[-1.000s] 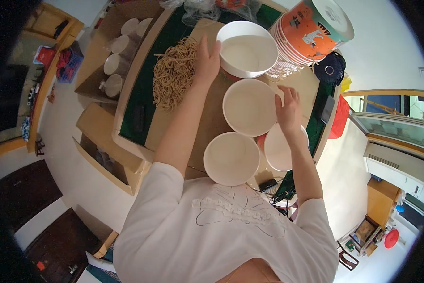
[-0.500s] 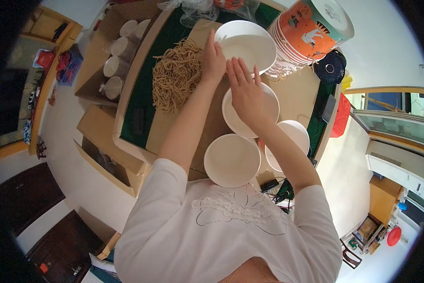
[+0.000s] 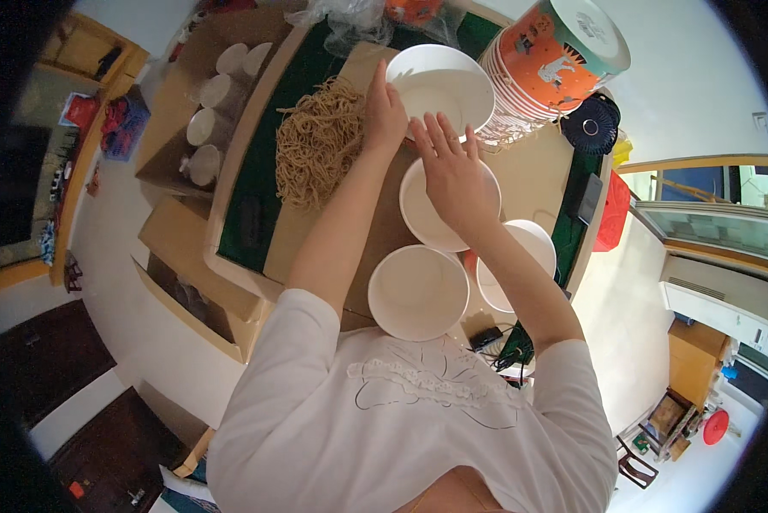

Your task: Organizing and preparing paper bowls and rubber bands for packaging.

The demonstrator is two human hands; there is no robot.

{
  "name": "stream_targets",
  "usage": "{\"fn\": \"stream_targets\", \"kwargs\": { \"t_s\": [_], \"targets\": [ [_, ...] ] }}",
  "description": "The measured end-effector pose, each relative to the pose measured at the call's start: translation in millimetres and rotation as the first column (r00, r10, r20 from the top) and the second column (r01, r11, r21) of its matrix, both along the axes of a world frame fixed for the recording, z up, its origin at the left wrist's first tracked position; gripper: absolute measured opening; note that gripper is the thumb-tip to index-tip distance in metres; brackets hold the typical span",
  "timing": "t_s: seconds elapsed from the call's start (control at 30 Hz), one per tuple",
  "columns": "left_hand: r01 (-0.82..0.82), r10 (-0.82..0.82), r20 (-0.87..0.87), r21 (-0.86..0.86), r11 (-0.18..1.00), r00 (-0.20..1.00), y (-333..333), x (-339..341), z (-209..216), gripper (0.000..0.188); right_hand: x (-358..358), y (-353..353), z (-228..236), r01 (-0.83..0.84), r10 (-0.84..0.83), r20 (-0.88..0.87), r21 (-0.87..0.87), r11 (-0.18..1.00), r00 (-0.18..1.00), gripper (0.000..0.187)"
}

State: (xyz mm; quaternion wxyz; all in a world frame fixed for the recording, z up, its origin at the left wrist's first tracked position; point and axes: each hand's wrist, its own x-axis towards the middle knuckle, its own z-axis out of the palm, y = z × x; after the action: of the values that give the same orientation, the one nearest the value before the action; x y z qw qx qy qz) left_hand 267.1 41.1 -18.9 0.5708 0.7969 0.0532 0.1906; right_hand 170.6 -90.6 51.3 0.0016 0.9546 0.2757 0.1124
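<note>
A white-lined paper bucket (image 3: 444, 73) stands at the far middle of the table, its opening facing me. My left hand (image 3: 386, 118) holds its left side, fingers stretched along the wall and thumb by the rim. My right hand (image 3: 454, 175) is open, fingers spread, with the fingertips at the near side of that bucket. Whether they touch it I cannot tell. Beneath my right hand is a second paper bucket (image 3: 420, 205), partly hidden. Nearer me stand a third bucket (image 3: 418, 292) and, partly behind my right forearm, another bucket (image 3: 534, 252).
Left of my hands lies a tangled heap of tan cord-like strands (image 3: 317, 145). A tall stack of orange-printed buckets (image 3: 542, 64) leans at the far right, near a dark round fan-like object (image 3: 591, 124). Cardboard boxes (image 3: 197, 256) stand left of the table (image 3: 230, 201); cables (image 3: 514, 346) lie near me.
My right hand has drawn slightly toward me and its fingers have spread a little. My left hand stays at the far bucket's side. The whole view has shifted slightly.
</note>
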Motion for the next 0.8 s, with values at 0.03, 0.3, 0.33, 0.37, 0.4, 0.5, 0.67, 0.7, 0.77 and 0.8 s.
{"fn": "stream_targets", "kwargs": {
  "t_s": [0.03,0.3,0.33,0.37,0.4,0.5,0.67,0.7,0.77,0.8],
  "targets": [
    [0.002,-0.002,0.026,-0.003,1.0,1.0,0,2,1,0.043,2,1,0,0.0,0.0,-0.001,0.007,1.0,1.0,0.052],
    [-0.005,0.005,-0.015,0.024,1.0,1.0,2,-9,13,0.042,5,-59,-20,0.187,-0.186,-0.016,0.095,0.978,0.982,0.059],
    [-0.023,0.023,-0.046,0.014,1.0,0.999,7,-13,15,0.041,-2,-66,-16,0.215,-0.209,-0.054,0.174,0.961,0.976,0.059],
    [-0.053,0.055,0.034,-0.071,0.996,0.998,9,-21,32,0.038,-7,-75,-12,0.256,-0.239,-0.097,0.248,0.934,0.966,0.06],
    [-0.077,0.095,0.11,-0.157,0.985,0.989,16,-34,49,0.035,-15,-83,-5,0.265,-0.232,-0.142,0.29,0.92,0.962,0.058],
    [-0.175,0.112,0.368,0.143,0.974,0.923,55,-105,136,0.024,-49,-116,19,0.257,-0.231,-0.114,0.43,0.865,0.966,0.052],
    [-0.417,0.024,0.975,0.071,0.906,0.219,54,-258,244,0.031,-78,-146,28,0.293,-0.314,-0.071,0.591,0.751,0.947,0.041],
    [-0.179,-0.053,0.995,0.067,0.982,0.084,50,-266,285,0.034,-96,-196,13,0.461,-0.504,-0.129,0.639,0.616,0.854,0.039],
    [-0.118,-0.056,0.952,0.021,0.993,-0.3,29,-276,310,0.04,-110,-193,21,0.493,-0.542,-0.101,0.576,0.652,0.834,0.035],
    [-0.168,-0.085,0.874,0.004,0.986,-0.479,27,-279,322,0.043,-111,-176,26,0.419,-0.468,-0.073,0.582,0.697,0.881,0.034]
  ]
}}
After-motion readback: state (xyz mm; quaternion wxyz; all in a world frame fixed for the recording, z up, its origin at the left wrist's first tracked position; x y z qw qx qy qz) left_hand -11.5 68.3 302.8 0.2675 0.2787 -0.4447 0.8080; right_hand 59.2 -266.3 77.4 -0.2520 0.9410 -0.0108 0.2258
